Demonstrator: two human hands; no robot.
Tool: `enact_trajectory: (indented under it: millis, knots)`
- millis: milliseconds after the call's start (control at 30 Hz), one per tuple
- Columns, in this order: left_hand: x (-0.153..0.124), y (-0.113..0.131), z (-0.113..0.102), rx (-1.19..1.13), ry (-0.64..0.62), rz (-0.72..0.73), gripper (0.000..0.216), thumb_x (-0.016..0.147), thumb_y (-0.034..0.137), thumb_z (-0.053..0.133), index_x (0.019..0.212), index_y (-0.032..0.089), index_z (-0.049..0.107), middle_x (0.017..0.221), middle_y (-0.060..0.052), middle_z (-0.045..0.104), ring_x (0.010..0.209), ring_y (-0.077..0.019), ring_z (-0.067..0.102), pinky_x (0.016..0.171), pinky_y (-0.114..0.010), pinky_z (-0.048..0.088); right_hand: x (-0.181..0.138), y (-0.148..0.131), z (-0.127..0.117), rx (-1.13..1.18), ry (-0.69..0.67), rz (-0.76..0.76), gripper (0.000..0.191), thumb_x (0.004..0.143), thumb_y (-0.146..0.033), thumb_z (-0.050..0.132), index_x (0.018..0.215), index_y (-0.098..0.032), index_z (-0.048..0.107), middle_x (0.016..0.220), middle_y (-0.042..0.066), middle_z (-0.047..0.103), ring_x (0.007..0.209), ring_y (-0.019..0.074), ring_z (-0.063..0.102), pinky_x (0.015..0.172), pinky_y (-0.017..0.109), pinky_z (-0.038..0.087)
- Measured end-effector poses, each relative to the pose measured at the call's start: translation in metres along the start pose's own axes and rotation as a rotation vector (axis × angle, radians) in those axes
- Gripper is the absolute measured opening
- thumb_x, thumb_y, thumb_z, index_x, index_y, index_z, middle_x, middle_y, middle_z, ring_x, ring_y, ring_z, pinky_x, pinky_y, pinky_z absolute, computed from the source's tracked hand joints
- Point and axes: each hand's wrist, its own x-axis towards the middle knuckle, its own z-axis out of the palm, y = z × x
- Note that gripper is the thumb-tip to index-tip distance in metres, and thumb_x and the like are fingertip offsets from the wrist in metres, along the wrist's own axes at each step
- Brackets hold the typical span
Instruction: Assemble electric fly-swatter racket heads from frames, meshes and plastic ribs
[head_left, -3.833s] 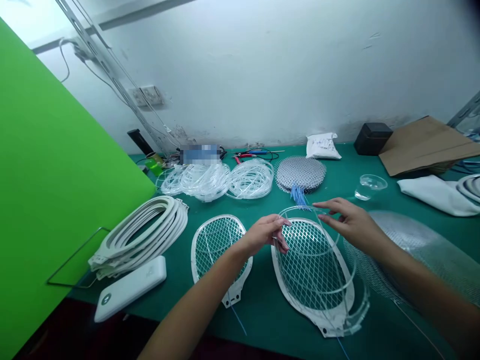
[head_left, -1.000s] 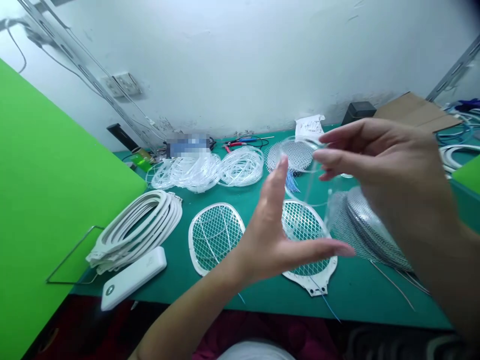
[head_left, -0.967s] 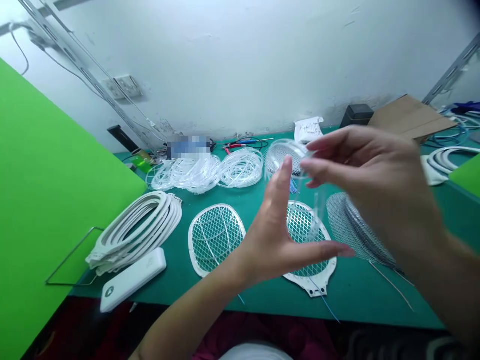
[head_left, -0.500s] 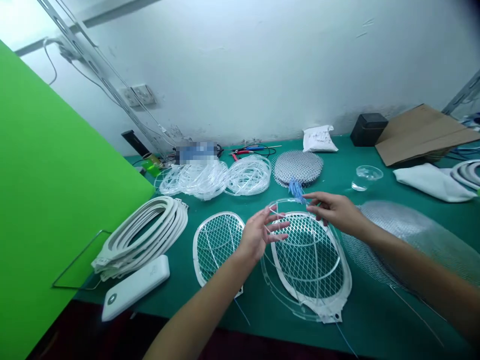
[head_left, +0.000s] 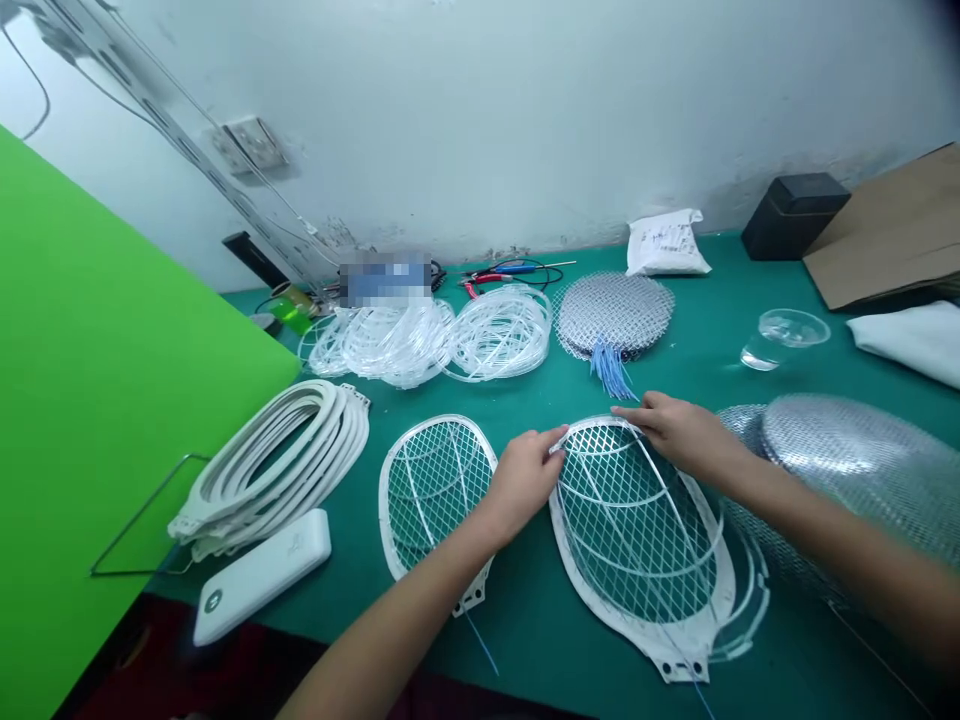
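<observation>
A white oval racket frame with metal mesh [head_left: 637, 540] lies flat on the green table [head_left: 540, 620], with a clear plastic grille [head_left: 742, 590] laid over it and sticking out at its right side. My left hand [head_left: 525, 480] is curled at the frame's upper left rim, fingertips pinching the grille edge. My right hand [head_left: 675, 430] rests on the top rim, fingers bent and pressing down on the grille. A second meshed frame [head_left: 435, 495] lies just left of my left wrist.
A stack of white frames [head_left: 277, 465] and a white power bank [head_left: 259, 575] lie at left by a green board [head_left: 90, 400]. Clear grille piles [head_left: 450, 335], a round mesh stack with blue wires [head_left: 615, 320], a glass dish [head_left: 784, 335] and a large mesh pile [head_left: 855, 460] surround the work.
The clear grille, held up near my face a second ago, has come down onto the meshed frame. Both hands now press it at the frame's top rim.
</observation>
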Motion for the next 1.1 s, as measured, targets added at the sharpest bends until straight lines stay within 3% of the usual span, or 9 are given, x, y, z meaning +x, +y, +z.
enact_trajectory:
  millis: [133, 333, 633, 833, 1100]
  knots:
    - [0.006, 0.003, 0.001, 0.151, -0.026, 0.033, 0.043, 0.097, 0.027, 0.047, 0.138, 0.031, 0.057, 0.09, -0.005, 0.061, 0.085, -0.0225, 0.059, 0.073, -0.03, 0.046, -0.004, -0.006, 0.002, -0.183, -0.015, -0.05, 0.056, 0.092, -0.007, 0.033, 0.139, -0.026, 0.057, 0.097, 0.009, 0.06, 0.059, 0.0136, 0.05, 0.047, 0.024, 0.029]
    - [0.011, 0.008, -0.004, 0.268, -0.085, 0.056, 0.043, 0.098, 0.026, 0.042, 0.138, 0.032, 0.057, 0.088, -0.005, 0.061, 0.08, -0.0219, 0.058, 0.066, -0.027, 0.042, -0.007, -0.009, 0.004, -0.257, -0.033, -0.04, 0.057, 0.093, -0.006, 0.029, 0.134, -0.028, 0.061, 0.098, 0.01, 0.06, 0.057, 0.0125, 0.049, 0.046, 0.025, 0.025]
    - [0.014, 0.014, -0.007, 0.351, -0.101, 0.064, 0.043, 0.098, 0.026, 0.041, 0.137, 0.029, 0.058, 0.087, -0.006, 0.061, 0.078, -0.0216, 0.059, 0.062, -0.026, 0.042, -0.003, -0.007, 0.006, -0.263, -0.05, -0.027, 0.056, 0.094, -0.01, 0.029, 0.136, -0.03, 0.06, 0.098, 0.01, 0.061, 0.056, 0.0131, 0.05, 0.044, 0.025, 0.028]
    - [0.015, 0.014, -0.006, 0.416, -0.109, 0.068, 0.044, 0.099, 0.026, 0.04, 0.138, 0.03, 0.057, 0.09, -0.007, 0.062, 0.077, -0.0221, 0.06, 0.063, -0.026, 0.043, 0.0, -0.014, 0.001, -0.362, -0.135, -0.012, 0.058, 0.094, -0.007, 0.028, 0.139, -0.031, 0.057, 0.099, 0.011, 0.062, 0.059, 0.0143, 0.055, 0.046, 0.024, 0.03]
    - [0.019, 0.016, -0.007, 0.535, -0.173, 0.089, 0.046, 0.097, 0.022, 0.041, 0.14, 0.028, 0.055, 0.088, -0.009, 0.062, 0.076, -0.0239, 0.06, 0.06, -0.026, 0.04, 0.0, -0.022, -0.001, -0.502, -0.167, -0.065, 0.059, 0.091, -0.004, 0.033, 0.143, -0.023, 0.052, 0.108, 0.015, 0.066, 0.069, 0.0197, 0.064, 0.048, 0.027, 0.035]
